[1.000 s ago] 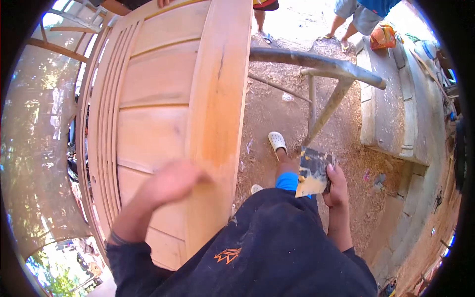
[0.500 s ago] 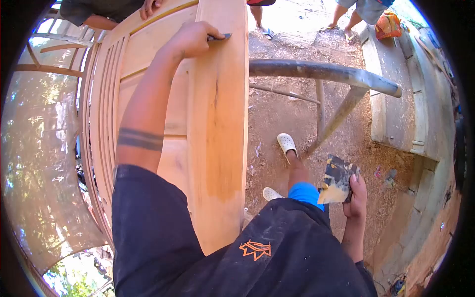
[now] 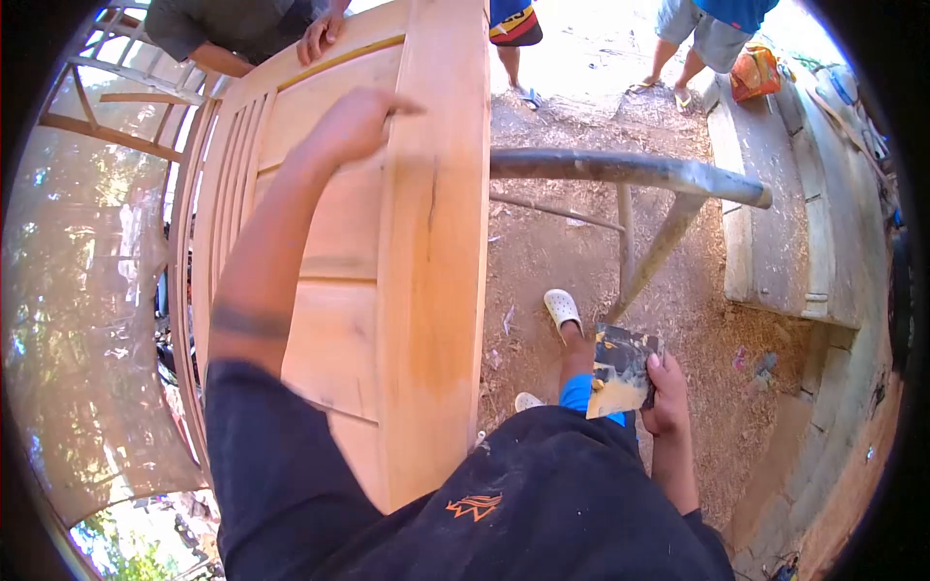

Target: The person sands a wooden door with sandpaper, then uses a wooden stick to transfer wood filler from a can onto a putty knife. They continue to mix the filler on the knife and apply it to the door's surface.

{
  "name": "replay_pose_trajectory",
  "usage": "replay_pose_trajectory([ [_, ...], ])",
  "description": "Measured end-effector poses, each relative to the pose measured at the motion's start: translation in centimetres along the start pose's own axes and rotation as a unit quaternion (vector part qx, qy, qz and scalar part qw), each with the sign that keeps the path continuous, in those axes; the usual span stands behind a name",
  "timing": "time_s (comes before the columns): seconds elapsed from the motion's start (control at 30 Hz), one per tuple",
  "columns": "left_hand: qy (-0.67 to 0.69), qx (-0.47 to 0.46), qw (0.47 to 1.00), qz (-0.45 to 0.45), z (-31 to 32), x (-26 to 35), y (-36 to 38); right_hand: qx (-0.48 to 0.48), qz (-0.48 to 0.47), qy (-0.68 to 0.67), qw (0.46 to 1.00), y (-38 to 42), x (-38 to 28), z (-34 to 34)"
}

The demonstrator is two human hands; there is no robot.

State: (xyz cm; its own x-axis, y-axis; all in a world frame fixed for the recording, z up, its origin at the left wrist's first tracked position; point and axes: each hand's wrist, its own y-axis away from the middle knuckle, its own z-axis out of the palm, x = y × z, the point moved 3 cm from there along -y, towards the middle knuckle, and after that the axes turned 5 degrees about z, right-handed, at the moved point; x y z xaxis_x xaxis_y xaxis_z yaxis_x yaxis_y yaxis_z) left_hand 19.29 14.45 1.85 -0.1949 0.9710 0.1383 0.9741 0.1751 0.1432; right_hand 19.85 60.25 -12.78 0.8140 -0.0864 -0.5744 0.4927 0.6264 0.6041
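Observation:
A wooden panel door point(image 3: 334, 329) lies before me, its plain edge board point(image 3: 433, 290) marked by a dark streak and a darker patch lower down. Over the board's upper left side is my left hand point(image 3: 356, 126), smeared by motion. Its fingers are closed around a small putty knife, whose blade is hard to make out in the blur. Low on the right, my right hand point(image 3: 668, 392) grips a dark flat plate point(image 3: 623, 368) with tan putty on its lower part and edges. My thumb presses on the plate's right edge.
A round metal support point(image 3: 630, 169) sticks out right of the door, with legs below. Another person's hand point(image 3: 320, 37) rests on the door's far end. Other people's legs point(image 3: 673, 73) stand farther off. A concrete ledge point(image 3: 765, 194) runs along the right.
My left hand has moved down and left over the door, away from the board's middle. My right hand and the plate have shifted left and slightly down. The view has shifted slightly.

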Motion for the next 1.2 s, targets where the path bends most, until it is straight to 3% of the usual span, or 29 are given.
replay_pose_trajectory([
  [0.03, 0.024, 0.043, 0.996, 0.074, 1.0, -3.8, -4.4, 0.015, -0.001, -0.002, 1.0, -0.1, -0.4, -0.1],
  [0.1, 0.059, 0.028, 0.994, 0.084, 0.5, -5.2, -9.6, 0.04, -0.025, 0.001, 0.999, -0.2, -0.9, -0.6],
  [0.2, -0.008, -0.047, 0.995, 0.082, 1.6, -5.3, -12.0, 0.067, -0.041, -0.005, 0.997, -0.4, -1.4, -1.9],
  [0.33, 0.121, -0.189, 0.97, 0.09, 2.9, -4.6, -7.4, 0.068, -0.041, -0.021, 0.997, 0.0, -1.3, -2.9],
  [0.4, 0.15, -0.206, 0.966, 0.042, 2.9, -2.3, -3.7, 0.075, -0.043, -0.034, 0.996, -0.6, -1.0, -3.5],
  [0.5, 0.085, -0.278, 0.957, -0.018, 1.3, 0.6, -1.5, 0.084, -0.04, -0.048, 0.995, -1.1, -0.8, -3.9],
  [0.6, 0.076, -0.127, 0.988, 0.053, 0.2, -2.8, -5.4, 0.074, -0.042, -0.051, 0.995, -1.8, -0.9, -4.1],
  [0.63, 0.078, -0.08, 0.986, 0.121, 0.0, -4.6, -7.4, 0.079, -0.039, -0.052, 0.995, -2.0, -1.3, -3.9],
  [0.73, 0.041, -0.11, 0.991, 0.064, -0.6, -6.0, -11.6, 0.084, -0.039, -0.035, 0.995, -2.4, -2.4, -3.3],
  [0.83, 0.04, -0.125, 0.988, 0.081, 0.2, -5.4, -11.4, 0.074, -0.022, 0.003, 0.997, -3.4, -2.7, -3.7],
  [0.93, 0.085, -0.114, 0.988, 0.057, 1.4, -4.4, -7.9, 0.059, -0.008, 0.031, 0.998, -4.7, -3.0, -2.2],
  [1.1, 0.14, 0.057, 0.987, 0.06, 6.0, 1.7, 4.4, 0.034, 0.038, 0.046, 0.998, -4.9, -2.3, -1.1],
  [1.17, 0.054, 0.017, 0.998, 0.023, 5.6, 4.9, 8.1, 0.021, 0.045, 0.05, 0.997, -4.9, -1.9, -1.0],
  [1.2, 0.076, -0.035, 0.996, 0.023, 5.0, 5.3, 8.3, 0.019, 0.047, 0.049, 0.998, -4.8, -1.8, -0.9],
])
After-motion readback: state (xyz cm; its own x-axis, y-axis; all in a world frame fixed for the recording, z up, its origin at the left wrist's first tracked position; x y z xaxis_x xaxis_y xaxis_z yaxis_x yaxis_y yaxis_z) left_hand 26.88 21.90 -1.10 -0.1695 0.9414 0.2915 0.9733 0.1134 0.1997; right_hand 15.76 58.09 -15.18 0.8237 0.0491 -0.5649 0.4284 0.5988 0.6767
